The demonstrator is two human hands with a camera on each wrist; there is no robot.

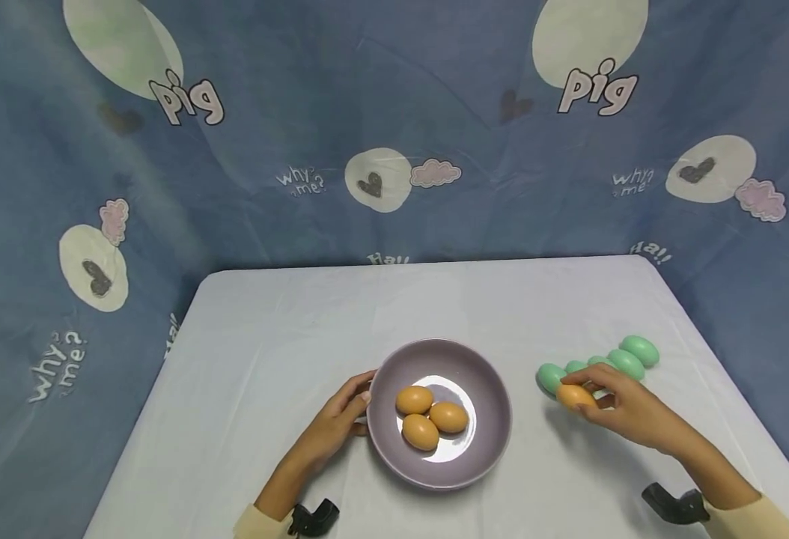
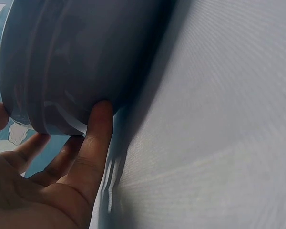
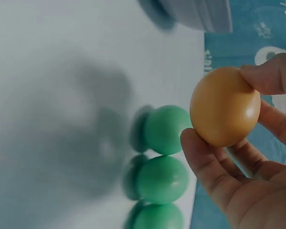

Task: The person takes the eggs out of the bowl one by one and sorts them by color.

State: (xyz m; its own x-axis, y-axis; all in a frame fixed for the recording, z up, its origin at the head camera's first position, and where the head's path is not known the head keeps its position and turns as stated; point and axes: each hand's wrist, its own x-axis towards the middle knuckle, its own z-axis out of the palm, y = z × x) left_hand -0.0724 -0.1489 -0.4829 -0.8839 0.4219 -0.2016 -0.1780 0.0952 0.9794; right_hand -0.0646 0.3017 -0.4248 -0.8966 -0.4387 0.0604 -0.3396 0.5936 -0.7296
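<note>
A purple-grey bowl (image 1: 495, 442) stands on the white table, with three orange-brown eggs (image 1: 420, 432) lying together at its bottom. My left hand (image 1: 334, 423) holds the bowl at its left side, thumb at the rim and fingers against the outer wall (image 2: 86, 62). To the right, my right hand (image 1: 626, 408) pinches another orange-brown egg (image 3: 224, 107) between thumb and fingers, lifted above the table. Just behind that hand lies a slanting row of several green eggs (image 1: 640, 350), partly hidden by the fingers. In the right wrist view, green eggs (image 3: 163, 180) sit below the held one.
A white cloth (image 1: 266, 322) covers the table. Behind it and at the sides hangs a blue printed curtain (image 1: 246, 209). A stretch of tabletop lies between the bowl and the green eggs. Black wrist mounts (image 1: 674, 503) sit at both sleeves.
</note>
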